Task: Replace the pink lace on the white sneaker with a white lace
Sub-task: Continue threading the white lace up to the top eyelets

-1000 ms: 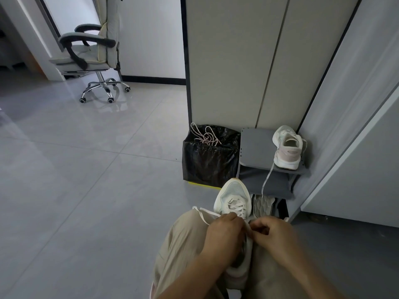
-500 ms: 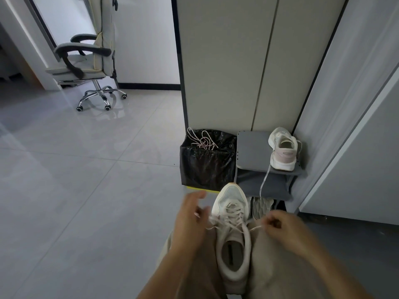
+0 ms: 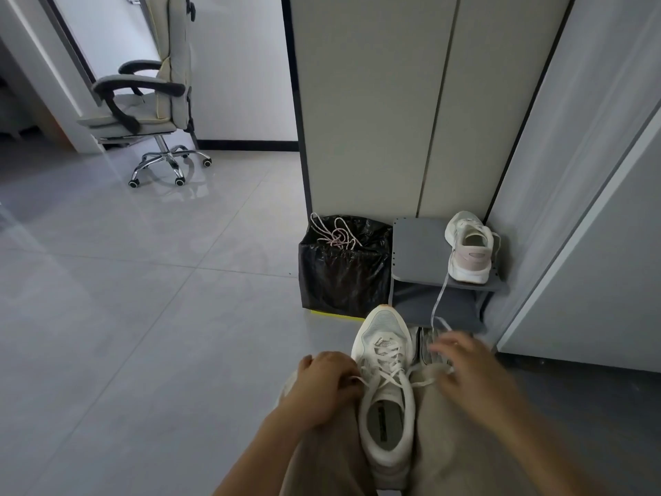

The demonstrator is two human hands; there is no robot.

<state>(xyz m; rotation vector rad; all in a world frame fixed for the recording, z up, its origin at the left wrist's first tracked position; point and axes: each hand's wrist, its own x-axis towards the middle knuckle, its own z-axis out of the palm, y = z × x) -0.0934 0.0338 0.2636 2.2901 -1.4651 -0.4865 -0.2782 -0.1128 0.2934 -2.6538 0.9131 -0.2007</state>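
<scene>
Both hands have dropped lower, drawing the lace ends outward; left hand (image 3: 322, 384) pinches one end of the white lace (image 3: 384, 366), right hand (image 3: 472, 374) blurs (grip unclear); sneaker (image 3: 386, 399) sits between the knees; lace is limp, best held near its tips.

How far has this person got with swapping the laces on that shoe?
The pink lace is out and draped over the black bin. A white lace already criss-crosses the sneaker held between the knees. The left hand and blurred right hand pull an end out to each side. Tying is left.
</scene>
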